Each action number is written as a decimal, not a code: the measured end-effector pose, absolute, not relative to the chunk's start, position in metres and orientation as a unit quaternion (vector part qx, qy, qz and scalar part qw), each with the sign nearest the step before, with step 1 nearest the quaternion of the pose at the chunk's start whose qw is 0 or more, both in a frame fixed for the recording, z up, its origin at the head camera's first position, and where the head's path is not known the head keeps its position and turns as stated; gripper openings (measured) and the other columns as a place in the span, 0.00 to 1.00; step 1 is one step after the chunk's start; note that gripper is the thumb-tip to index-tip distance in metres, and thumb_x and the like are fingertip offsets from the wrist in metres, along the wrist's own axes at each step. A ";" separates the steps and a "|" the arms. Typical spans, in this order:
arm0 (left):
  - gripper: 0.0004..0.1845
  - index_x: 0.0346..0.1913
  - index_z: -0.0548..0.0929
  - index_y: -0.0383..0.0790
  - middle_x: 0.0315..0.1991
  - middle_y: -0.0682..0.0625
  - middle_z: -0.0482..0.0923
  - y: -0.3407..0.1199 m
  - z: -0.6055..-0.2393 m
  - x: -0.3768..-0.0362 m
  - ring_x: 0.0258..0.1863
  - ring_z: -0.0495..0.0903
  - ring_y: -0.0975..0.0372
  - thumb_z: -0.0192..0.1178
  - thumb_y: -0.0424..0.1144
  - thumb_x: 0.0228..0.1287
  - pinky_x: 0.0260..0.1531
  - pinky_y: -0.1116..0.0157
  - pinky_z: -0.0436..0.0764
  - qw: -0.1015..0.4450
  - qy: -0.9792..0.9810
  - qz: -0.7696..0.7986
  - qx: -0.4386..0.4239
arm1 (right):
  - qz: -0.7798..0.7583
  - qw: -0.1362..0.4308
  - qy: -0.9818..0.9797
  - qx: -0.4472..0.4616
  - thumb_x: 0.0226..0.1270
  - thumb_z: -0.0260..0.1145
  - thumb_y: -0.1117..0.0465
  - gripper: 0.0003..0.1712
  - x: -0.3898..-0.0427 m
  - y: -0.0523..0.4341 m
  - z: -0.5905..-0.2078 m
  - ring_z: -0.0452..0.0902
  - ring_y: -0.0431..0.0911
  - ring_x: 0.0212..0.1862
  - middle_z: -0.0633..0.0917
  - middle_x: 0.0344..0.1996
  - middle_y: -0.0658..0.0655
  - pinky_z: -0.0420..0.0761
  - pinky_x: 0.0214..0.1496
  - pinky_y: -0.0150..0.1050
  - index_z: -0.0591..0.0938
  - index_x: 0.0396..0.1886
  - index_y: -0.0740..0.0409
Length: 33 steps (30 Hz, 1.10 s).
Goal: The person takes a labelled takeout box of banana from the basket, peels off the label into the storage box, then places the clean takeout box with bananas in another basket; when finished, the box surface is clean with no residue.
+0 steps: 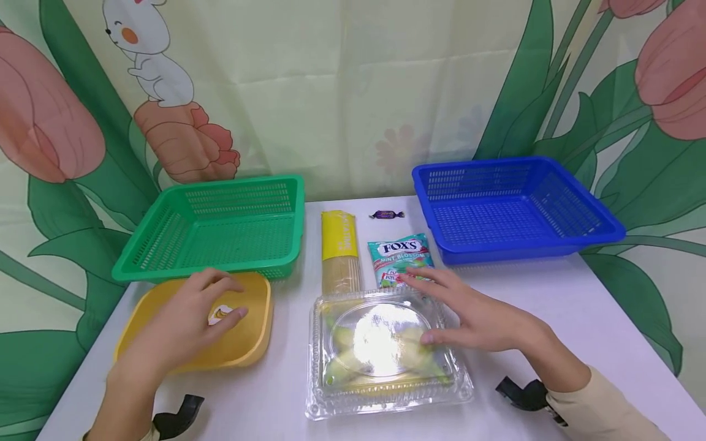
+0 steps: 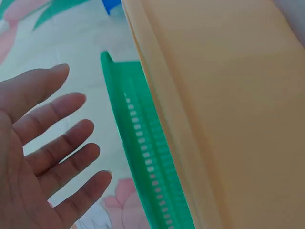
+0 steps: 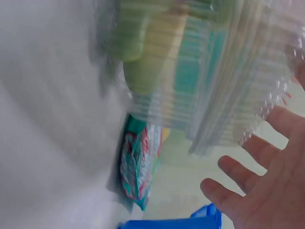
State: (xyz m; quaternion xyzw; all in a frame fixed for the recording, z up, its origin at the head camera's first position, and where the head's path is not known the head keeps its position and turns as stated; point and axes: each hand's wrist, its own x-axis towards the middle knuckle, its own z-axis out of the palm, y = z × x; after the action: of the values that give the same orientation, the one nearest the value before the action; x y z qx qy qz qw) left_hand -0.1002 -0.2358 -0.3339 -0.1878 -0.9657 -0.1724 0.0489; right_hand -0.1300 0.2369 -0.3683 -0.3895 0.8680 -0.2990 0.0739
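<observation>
My left hand (image 1: 184, 320) hovers over a yellow plastic container (image 1: 250, 334) with a banana picture on it, fingers spread and loosely bent. In the left wrist view that hand (image 2: 50, 162) stands apart from the container's side and holds nothing. My right hand (image 1: 471, 309) reaches over the right side of a clear plastic clamshell box (image 1: 322, 398), which holds green-yellow fruit. The right wrist view shows that hand's fingers (image 3: 245, 176) spread beside the lid's edge; whether they touch it I cannot tell. Behind the box lies a teal FOX'S candy bag (image 1: 401, 254), partly covered by fingers.
A green basket (image 1: 298, 226) stands at the back left, a blue basket (image 1: 518, 250) at the back right. Between them lie a yellow-topped packet of thin beige sticks, like noodles (image 1: 340, 251), and a purple wrapped candy (image 1: 387, 214). A printed cloth (image 1: 331, 122) hangs behind the table.
</observation>
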 end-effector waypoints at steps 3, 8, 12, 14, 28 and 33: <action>0.17 0.55 0.84 0.46 0.54 0.51 0.77 -0.227 -0.332 -0.100 0.56 0.76 0.53 0.71 0.46 0.67 0.54 0.46 0.83 0.028 -0.966 -0.178 -0.186 | -0.299 0.077 0.873 -0.378 0.66 0.71 0.40 0.51 -0.130 0.240 -0.366 0.49 0.59 0.80 0.56 0.81 0.50 0.68 0.67 0.72 0.56 0.83 0.35; 0.17 0.57 0.83 0.51 0.55 0.56 0.78 -0.212 -0.333 -0.100 0.57 0.77 0.57 0.69 0.49 0.68 0.56 0.49 0.83 0.003 -0.959 -0.200 -0.199 | -0.308 0.085 0.870 -0.375 0.67 0.71 0.41 0.49 -0.130 0.242 -0.365 0.49 0.59 0.80 0.57 0.80 0.50 0.66 0.68 0.72 0.58 0.83 0.36; 0.17 0.55 0.83 0.56 0.54 0.61 0.78 -0.199 -0.335 -0.098 0.57 0.78 0.60 0.68 0.55 0.68 0.57 0.53 0.83 -0.006 -0.949 -0.210 -0.233 | -0.313 0.092 0.866 -0.378 0.67 0.72 0.43 0.49 -0.128 0.246 -0.366 0.51 0.60 0.80 0.56 0.80 0.51 0.67 0.68 0.70 0.59 0.82 0.40; 0.20 0.56 0.83 0.58 0.54 0.62 0.78 -0.192 -0.334 -0.095 0.56 0.78 0.62 0.65 0.61 0.67 0.56 0.54 0.84 -0.014 -0.945 -0.213 -0.248 | -0.315 0.096 0.867 -0.373 0.66 0.73 0.43 0.48 -0.127 0.249 -0.366 0.53 0.60 0.79 0.56 0.80 0.51 0.69 0.67 0.69 0.61 0.82 0.39; 0.41 0.67 0.76 0.67 0.72 0.55 0.67 -0.161 -0.340 -0.087 0.64 0.75 0.57 0.68 0.74 0.50 0.59 0.50 0.81 -0.104 -0.918 -0.244 -0.294 | -0.333 0.127 0.860 -0.365 0.53 0.81 0.45 0.57 -0.122 0.263 -0.372 0.54 0.68 0.77 0.56 0.80 0.55 0.69 0.63 0.74 0.62 0.81 0.37; 0.44 0.68 0.75 0.70 0.73 0.55 0.63 -0.157 -0.342 -0.085 0.66 0.73 0.57 0.70 0.75 0.44 0.60 0.49 0.80 -0.123 -0.915 -0.255 -0.288 | -0.346 0.136 0.852 -0.369 0.55 0.80 0.43 0.58 -0.120 0.266 -0.375 0.54 0.68 0.77 0.55 0.80 0.53 0.70 0.61 0.75 0.60 0.82 0.37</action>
State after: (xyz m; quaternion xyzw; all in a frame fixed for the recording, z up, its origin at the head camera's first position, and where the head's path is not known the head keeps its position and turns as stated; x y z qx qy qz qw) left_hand -0.0849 -0.1570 -0.3421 -0.2879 -0.9149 -0.2548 -0.1230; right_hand -0.1204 0.2663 -0.3746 -0.3695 0.8515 -0.3463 0.1358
